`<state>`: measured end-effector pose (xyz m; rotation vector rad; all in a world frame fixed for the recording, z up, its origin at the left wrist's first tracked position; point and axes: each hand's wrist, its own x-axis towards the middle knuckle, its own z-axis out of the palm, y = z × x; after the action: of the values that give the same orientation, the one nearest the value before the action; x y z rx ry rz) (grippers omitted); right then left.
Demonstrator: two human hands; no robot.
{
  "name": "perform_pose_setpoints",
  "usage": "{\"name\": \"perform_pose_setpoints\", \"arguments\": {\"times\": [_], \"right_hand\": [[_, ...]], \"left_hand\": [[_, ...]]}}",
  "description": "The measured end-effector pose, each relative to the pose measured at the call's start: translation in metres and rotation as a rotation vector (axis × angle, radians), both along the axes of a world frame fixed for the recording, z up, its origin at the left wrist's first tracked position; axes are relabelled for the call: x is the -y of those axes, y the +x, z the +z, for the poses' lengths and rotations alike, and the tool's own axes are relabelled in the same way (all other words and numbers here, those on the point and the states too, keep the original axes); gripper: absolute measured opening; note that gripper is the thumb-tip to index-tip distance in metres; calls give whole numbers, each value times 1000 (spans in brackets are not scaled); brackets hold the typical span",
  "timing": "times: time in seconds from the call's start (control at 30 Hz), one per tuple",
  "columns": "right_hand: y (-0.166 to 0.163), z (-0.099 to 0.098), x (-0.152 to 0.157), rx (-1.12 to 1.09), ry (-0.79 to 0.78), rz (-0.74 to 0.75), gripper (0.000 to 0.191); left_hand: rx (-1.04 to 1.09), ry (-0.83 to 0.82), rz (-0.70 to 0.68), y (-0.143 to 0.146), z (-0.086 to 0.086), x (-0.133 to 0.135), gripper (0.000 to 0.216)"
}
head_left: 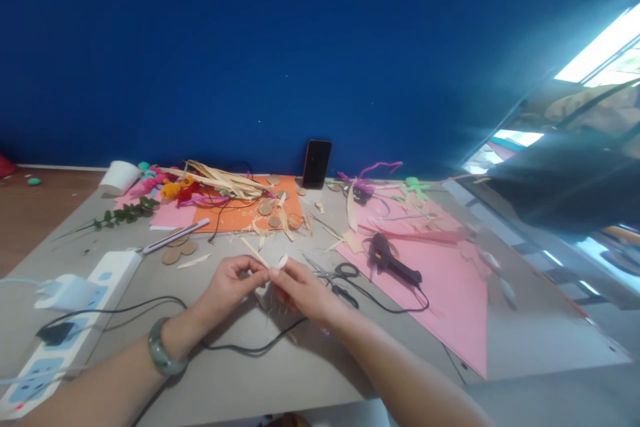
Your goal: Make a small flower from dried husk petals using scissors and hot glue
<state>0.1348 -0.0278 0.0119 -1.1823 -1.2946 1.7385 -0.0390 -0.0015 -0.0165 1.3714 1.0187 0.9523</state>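
Closest of all, my bare forearms [400, 363] stretch over the counter [240, 380], a green bangle [157, 348] circling the left wrist. Tips meeting, my left fingers [254, 279] and right fingers [290, 282] pinch a pale strip [255, 252] above the counter, beside the scissors [327, 275].

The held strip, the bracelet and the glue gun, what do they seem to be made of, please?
Strip: perhaps dried husk or thin wood; matte, straw-coloured.
Bracelet: possibly polished stone or glass; glossy, grey-green.
Glue gun: probably plastic; dark, dull casing.
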Motion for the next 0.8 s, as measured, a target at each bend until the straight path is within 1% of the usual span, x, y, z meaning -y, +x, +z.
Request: {"name": "perform_pose_setpoints", "arguments": {"times": [0.23, 0.5, 0.6, 0.8], "right_hand": [[3, -9, -5, 13, 27, -49, 39], [0, -9, -1, 41, 31, -36, 39], [0, -8, 0, 25, -24, -34, 40], [3, -4, -2, -118, -258, 20, 40]], "left_hand": [[21, -8, -50, 1, -1, 1, 20], [6, -17, -30, 2, -1, 2, 24], [-14, -13, -28, 2, 1, 2, 26], [-91, 51, -55, 2, 8, 5, 24]]}}
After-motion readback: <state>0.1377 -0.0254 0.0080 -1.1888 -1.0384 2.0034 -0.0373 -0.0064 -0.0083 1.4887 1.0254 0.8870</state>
